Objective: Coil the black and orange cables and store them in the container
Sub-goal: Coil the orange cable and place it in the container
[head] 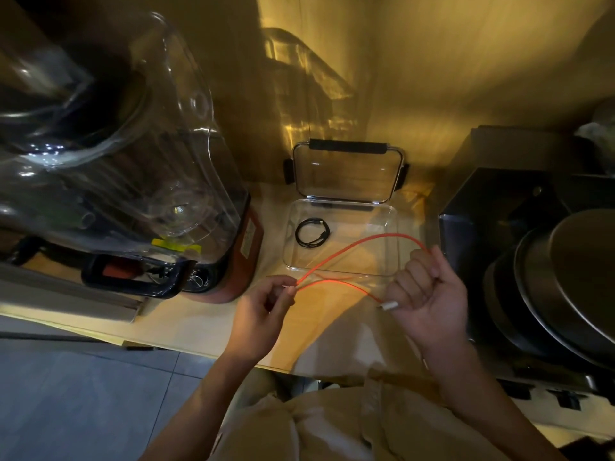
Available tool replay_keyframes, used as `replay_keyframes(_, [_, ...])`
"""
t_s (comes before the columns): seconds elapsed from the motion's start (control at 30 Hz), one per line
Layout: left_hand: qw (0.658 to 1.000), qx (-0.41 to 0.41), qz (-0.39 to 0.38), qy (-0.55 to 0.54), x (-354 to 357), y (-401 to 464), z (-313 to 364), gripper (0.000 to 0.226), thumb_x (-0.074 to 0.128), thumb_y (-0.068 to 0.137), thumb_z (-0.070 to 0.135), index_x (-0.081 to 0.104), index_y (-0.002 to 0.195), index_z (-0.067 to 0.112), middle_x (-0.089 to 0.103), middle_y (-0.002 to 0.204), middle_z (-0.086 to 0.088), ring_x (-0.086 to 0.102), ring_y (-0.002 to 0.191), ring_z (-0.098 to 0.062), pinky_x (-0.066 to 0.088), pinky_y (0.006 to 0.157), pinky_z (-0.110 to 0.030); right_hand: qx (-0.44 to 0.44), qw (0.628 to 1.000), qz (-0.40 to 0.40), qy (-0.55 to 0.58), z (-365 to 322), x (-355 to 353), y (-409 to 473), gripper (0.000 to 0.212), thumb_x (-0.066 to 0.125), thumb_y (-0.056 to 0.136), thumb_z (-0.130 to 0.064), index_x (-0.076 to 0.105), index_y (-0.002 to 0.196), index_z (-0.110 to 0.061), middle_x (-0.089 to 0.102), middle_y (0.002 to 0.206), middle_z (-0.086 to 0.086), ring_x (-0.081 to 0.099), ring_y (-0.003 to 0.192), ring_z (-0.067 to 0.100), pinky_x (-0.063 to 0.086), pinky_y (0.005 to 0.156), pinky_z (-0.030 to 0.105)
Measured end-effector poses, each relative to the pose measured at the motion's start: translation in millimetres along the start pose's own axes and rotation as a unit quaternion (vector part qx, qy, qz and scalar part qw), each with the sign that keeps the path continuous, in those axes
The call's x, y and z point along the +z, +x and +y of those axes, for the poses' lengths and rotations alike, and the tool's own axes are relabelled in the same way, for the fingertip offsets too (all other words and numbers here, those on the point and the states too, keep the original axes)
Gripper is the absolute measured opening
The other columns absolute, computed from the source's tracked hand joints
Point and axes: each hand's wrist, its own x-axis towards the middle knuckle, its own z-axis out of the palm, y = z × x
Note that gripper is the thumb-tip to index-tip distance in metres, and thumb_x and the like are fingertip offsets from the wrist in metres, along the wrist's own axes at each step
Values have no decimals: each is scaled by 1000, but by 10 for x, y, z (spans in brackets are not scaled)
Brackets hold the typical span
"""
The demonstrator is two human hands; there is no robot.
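A clear rectangular container (392, 261) stands on the counter with its hinged lid (346, 171) raised against the wall. Inside it, at the left, lies the black cable (312, 233) wound into a small coil. The orange cable (359, 242) hangs in two strands above the container's front rim. My left hand (263, 314) pinches both strands at its fingertips. My right hand (429, 294) is curled round the cable's far loop and holds the white plug end (387, 306) near the palm.
A large blender with a clear jug (133, 154) and red base (246, 247) fills the left of the counter. Dark stacked pans (565, 294) and a black box (506, 201) stand close on the right. The counter's front edge (186, 347) runs below my hands.
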Motion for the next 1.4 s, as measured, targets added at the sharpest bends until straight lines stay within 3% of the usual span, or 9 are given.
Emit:
replay_keyframes(0.17, [997, 41, 18, 61, 27, -21, 4, 14, 71, 90, 15, 66, 86, 27, 63, 73, 14, 55, 62, -4, 40, 56, -11, -31, 999, 17, -11, 41, 77, 32, 47, 33, 101, -42, 44, 61, -21, 20, 48, -6, 17, 42, 10, 24, 44, 25])
replay_keyframes(0.33, [987, 101, -30, 122, 81, 3, 118, 9, 62, 95, 26, 63, 87, 30, 65, 79, 15, 60, 70, -3, 42, 61, -12, -57, 996, 48, -47, 90, 171, 50, 48, 32, 101, -43, 43, 61, -20, 18, 51, -5, 16, 44, 11, 23, 45, 26])
replay_keyframes(0.47, [967, 133, -70, 205, 89, 5, 201, 13, 49, 99, 33, 59, 91, 29, 60, 79, 15, 56, 72, -3, 49, 66, -32, -69, 994, 53, -73, 88, 215, 68, 47, 30, 103, -44, 38, 64, -18, 19, 53, -3, 19, 47, 12, 23, 48, 28])
replay_keyframes(0.6, [954, 155, -77, 245, 98, 16, 301, 17, 47, 98, 36, 60, 92, 26, 64, 84, 8, 61, 79, -17, 50, 67, -37, -72, 987, 62, -133, 123, 230, 83, 45, 29, 103, -42, 41, 68, -16, 30, 55, -1, 24, 52, 15, 26, 52, 29])
replay_keyframes(0.93, [943, 209, -83, 245, 64, 44, 470, 20, 51, 99, 29, 64, 90, 17, 63, 83, 3, 57, 78, -19, 46, 67, -34, -84, 960, 93, -252, 234, 280, 166, 45, 36, 99, -44, 52, 70, -14, 51, 64, 6, 45, 58, 19, 35, 58, 31])
replay_keyframes(1.0, [936, 226, -100, 249, 58, 57, 509, 25, 47, 100, 31, 64, 90, 16, 62, 83, 2, 56, 78, -20, 47, 68, -37, -83, 919, 103, -370, 245, 282, 180, 43, 37, 101, -41, 57, 75, -13, 58, 68, 10, 49, 61, 21, 39, 60, 32])
replay_keyframes(1.07, [926, 248, -115, 262, 46, 80, 543, 26, 47, 100, 31, 65, 90, 16, 61, 83, 1, 54, 77, -21, 47, 69, -39, -70, 845, 113, -518, 268, 295, 168, 46, 33, 105, -39, 61, 80, -12, 65, 73, 7, 51, 63, 19, 42, 63, 32])
replay_keyframes(1.2, [907, 279, -139, 284, 28, 116, 584, 25, 49, 100, 31, 68, 92, 17, 61, 84, 1, 55, 80, -22, 46, 72, -40, -38, 748, 57, -660, 317, 325, 117, 46, 31, 106, -34, 62, 87, -6, 63, 66, -9, 52, 59, 1, 43, 55, 12])
replay_keyframes(1.4, [888, 319, -177, 280, 16, 162, 668, 27, 47, 103, 33, 69, 89, 24, 60, 79, 3, 54, 77, -19, 46, 73, -37, 22, 726, 18, -687, 436, 356, 56, 37, 31, 106, -31, 54, 80, -17, 56, 59, -11, 49, 58, -2, 41, 59, 13])
